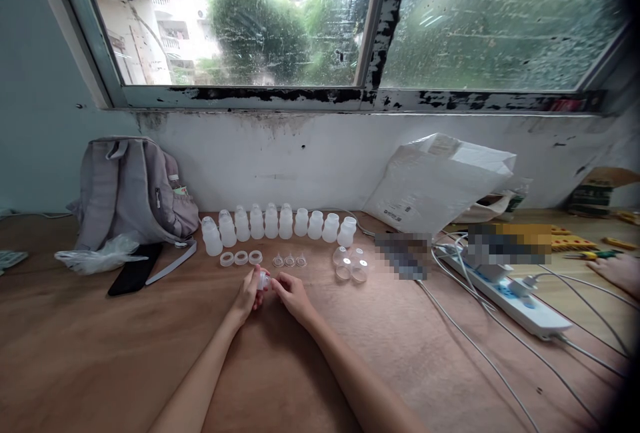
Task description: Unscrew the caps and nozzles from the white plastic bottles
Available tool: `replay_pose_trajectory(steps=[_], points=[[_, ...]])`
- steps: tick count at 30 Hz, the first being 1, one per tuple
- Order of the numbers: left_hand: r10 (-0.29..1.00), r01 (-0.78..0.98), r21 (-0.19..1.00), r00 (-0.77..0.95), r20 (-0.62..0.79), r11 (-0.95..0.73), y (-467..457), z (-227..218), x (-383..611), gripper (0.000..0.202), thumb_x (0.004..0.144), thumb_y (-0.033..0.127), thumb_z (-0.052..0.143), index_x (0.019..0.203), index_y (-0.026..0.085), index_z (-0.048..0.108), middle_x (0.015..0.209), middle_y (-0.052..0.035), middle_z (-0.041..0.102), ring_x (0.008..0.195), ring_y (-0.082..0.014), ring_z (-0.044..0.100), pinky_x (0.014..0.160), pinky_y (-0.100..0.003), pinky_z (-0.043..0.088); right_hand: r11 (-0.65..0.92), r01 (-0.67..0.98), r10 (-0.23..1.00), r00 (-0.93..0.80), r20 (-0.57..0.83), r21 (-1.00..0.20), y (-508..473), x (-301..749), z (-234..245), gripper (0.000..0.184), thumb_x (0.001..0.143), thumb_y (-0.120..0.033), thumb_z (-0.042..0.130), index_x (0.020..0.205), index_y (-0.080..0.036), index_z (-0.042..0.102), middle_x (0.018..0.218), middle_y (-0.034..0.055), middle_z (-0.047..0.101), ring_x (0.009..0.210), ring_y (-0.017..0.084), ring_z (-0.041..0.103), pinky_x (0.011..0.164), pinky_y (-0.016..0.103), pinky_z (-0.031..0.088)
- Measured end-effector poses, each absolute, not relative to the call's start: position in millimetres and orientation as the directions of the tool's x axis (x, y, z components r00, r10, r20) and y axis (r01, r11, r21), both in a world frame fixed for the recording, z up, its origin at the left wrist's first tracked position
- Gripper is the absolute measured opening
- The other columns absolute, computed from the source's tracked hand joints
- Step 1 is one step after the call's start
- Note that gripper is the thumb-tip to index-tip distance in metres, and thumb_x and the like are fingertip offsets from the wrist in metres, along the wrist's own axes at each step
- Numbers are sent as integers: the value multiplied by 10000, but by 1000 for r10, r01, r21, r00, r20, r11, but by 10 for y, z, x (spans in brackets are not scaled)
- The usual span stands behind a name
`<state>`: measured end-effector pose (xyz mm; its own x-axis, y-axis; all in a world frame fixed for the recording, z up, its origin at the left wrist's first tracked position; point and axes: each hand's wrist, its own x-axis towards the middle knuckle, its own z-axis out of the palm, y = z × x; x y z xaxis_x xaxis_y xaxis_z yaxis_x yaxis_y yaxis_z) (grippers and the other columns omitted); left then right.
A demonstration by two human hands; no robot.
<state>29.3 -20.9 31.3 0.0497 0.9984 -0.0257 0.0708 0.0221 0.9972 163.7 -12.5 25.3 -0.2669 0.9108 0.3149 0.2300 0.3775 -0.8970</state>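
Note:
Both my hands meet at the middle of the wooden table. My left hand and my right hand are closed together on a small translucent bottle part, a ring or cap. Just beyond them lie three white screw rings and three clear nipples. To the right sit several clear dome caps. Behind these, several small frosted white bottles stand in a curved row near the wall.
A grey backpack leans on the wall at left, with a crumpled plastic bag and a black phone before it. A white padded mailer stands at right. A power strip with cables crosses the right side. Another person's hand rests at far right.

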Motion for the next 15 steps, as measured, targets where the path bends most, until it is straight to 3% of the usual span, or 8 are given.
replay_pose_trajectory(steps=[5, 10, 15], points=[[992, 278, 954, -20, 122, -112, -218, 310, 332, 392, 782, 506, 284, 673, 178, 467, 545, 28, 478, 443, -93, 446, 398, -184, 334, 356, 239, 907, -321, 272, -903, -153, 1628, 267, 335, 784, -415, 429, 578, -158, 490, 482, -45, 461, 444, 74, 390, 435, 183, 307], [984, 301, 942, -47, 170, -148, -179, 291, 306, 383, 784, 467, 296, 586, 181, 456, 521, 20, 474, 495, -118, 448, 488, -218, 356, 264, 157, 901, -393, 185, -952, -176, 1604, 298, 354, 769, -452, 438, 558, -168, 457, 429, -62, 417, 367, 61, 360, 369, 177, 275], [988, 267, 953, -15, 155, -145, -156, 292, 252, 452, 800, 472, 236, 577, 173, 491, 450, 23, 445, 427, -114, 409, 446, -222, 327, 155, 58, 890, -441, 114, -986, -213, 1558, 329, 366, 738, -497, 464, 569, -174, 446, 436, -78, 380, 319, 45, 327, 331, 174, 261]])
